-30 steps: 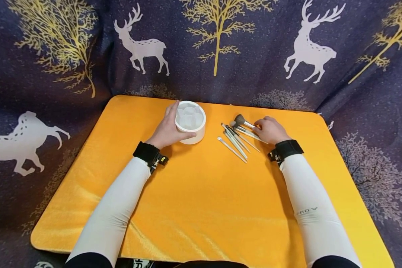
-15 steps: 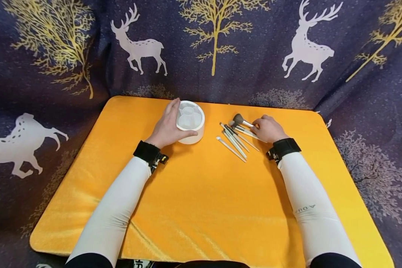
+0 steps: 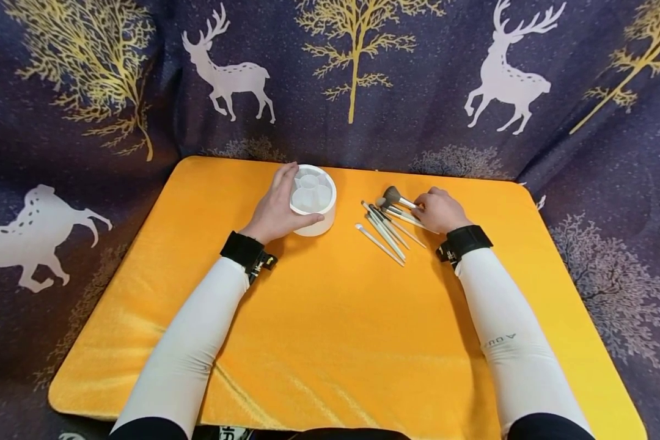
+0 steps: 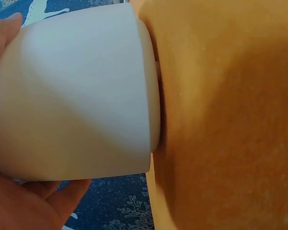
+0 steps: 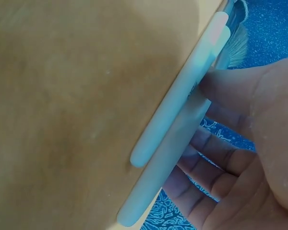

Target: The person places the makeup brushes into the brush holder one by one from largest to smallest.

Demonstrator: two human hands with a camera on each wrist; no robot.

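Orange bench, head view: cloth-topped; a dark curtain printed with deer and trees hangs beyond its far edge.
White holder, head view: upright near the far edge, left of the brushes; divided into compartments, no brush seen in them. Its open top faces up, which leaves every compartment reachable from above.
Left hand, head view: curled round the holder's left side, thumb across the near side; judged a steadying grip.
Brush group, head view: lies right of the holder, tips generally toward the far left, handles toward the near right; one slim brush lies apart on the near left side. Handle ends facing the right hand likely make picking up easier.
Right hand, head view: at the large brush, fingertips meeting it behind the bristles.
Holder wall, left wrist view: smooth, fingers bent about it, kept off the rim opening; contact between base and bench cannot be confirmed.
Brush handles, right wrist view: two side by side; thumb and fingers pinch one, the other lies alongside. Probably a light hold, suited to a slim round shaft.
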